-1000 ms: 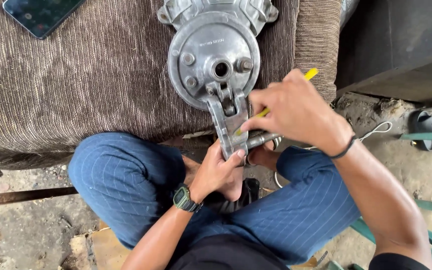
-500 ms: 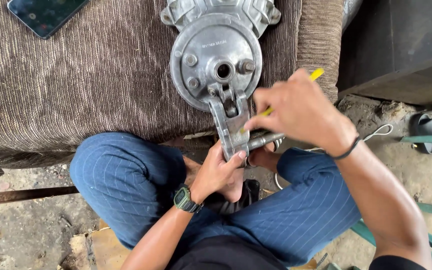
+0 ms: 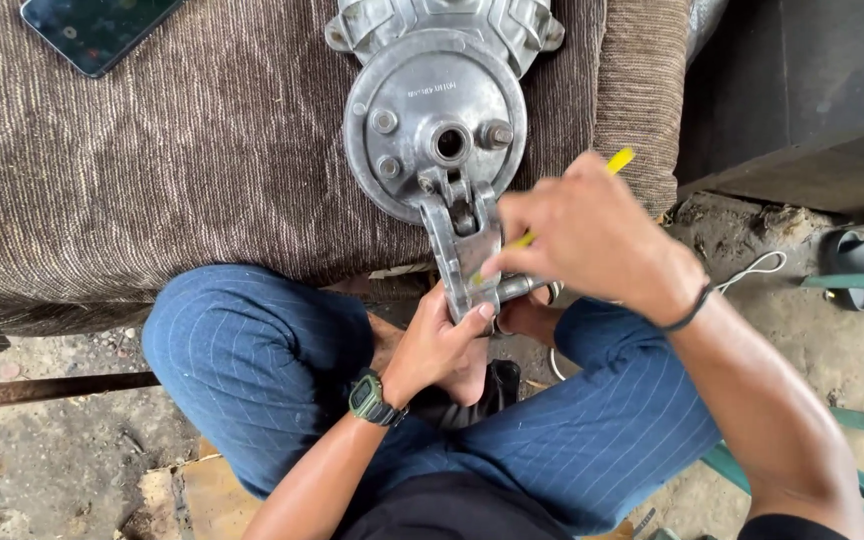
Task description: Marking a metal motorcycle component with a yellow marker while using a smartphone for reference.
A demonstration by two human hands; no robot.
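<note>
Lap: the person sits cross-legged on the ground in blue striped trousers (image 3: pixel 252 360), with the work held just above the knees.
Left hand (image 3: pixel 442 340): it wears a dark wristwatch (image 3: pixel 370 398); its fingers are wrapped around the lower end of the metal arm (image 3: pixel 464 250), the thumb pressed on the arm's face, steadying it from below.
Right hand (image 3: pixel 592 240): fingers closed around a yellow-handled screwdriver (image 3: pixel 620 160); only the handle tip and a short yellow stretch near the arm show, so the working end is hidden and I cannot tell what it bears on. A dark band sits on this wrist.
Change: against the pictures half a second and a second ago, both hands keep the same grip and the same places, and the yellow handle points the same way; the shift across the frame looks like the head moving. I judge that the work on the arm is mid-step, with nothing loosened or lifted off yet.
Metal part (image 3: pixel 437 120): a round grey cast housing with bolts and a centre hole, lying on the brown ribbed cushion (image 3: pixel 152 180); the arm hangs from its lower edge over the cushion's front.
Far edge: a dark phone (image 3: pixel 97 30) lies on the cushion, well apart from the hands.
Right side: a sandal (image 3: pixel 857 285) on the dirt floor.
</note>
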